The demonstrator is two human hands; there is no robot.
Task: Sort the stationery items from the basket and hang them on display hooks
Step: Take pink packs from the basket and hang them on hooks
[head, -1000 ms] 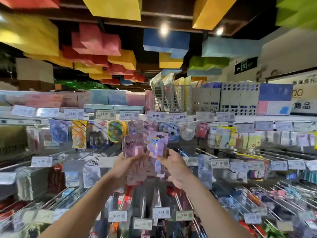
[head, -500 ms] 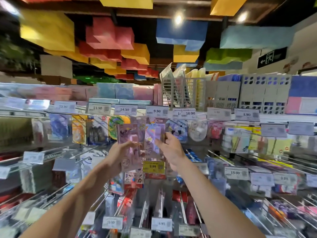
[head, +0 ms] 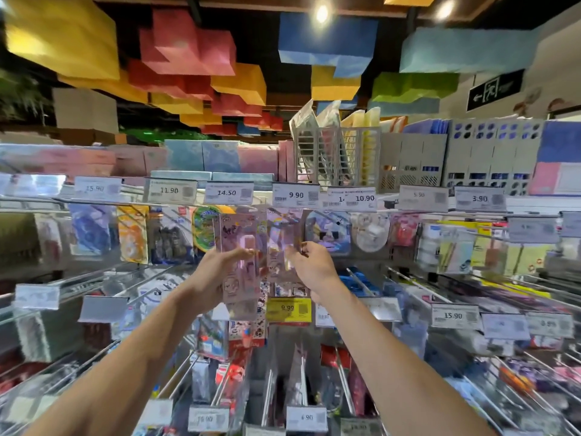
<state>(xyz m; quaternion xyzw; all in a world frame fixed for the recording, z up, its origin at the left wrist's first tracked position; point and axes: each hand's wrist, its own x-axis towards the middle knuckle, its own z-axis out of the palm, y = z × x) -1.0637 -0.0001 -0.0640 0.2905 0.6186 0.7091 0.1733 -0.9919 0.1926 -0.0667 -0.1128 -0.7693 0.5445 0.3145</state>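
Note:
I hold two pink-purple carded stationery packs up at the top row of display hooks. My left hand (head: 217, 272) grips the left pack (head: 239, 243) by its left edge, fingers across its front. My right hand (head: 309, 262) pinches the right pack (head: 281, 237) at its right edge, just under the 9.90 price tag (head: 295, 195). The two packs sit side by side and overlap slightly. The hook behind them is hidden by the packs. No basket is in view.
Rows of metal hooks (head: 301, 369) with price tags stick out toward me below my arms. Hanging packs fill the top row left and right. Grey file racks (head: 415, 162) and boxes stand on the top shelf. A yellow 9.99 tag (head: 288, 309) hangs under my hands.
Both hands have risen with the packs from the second hook row to the top row, under the 9.90 tag. The view has tilted upward and closer to the shelf.

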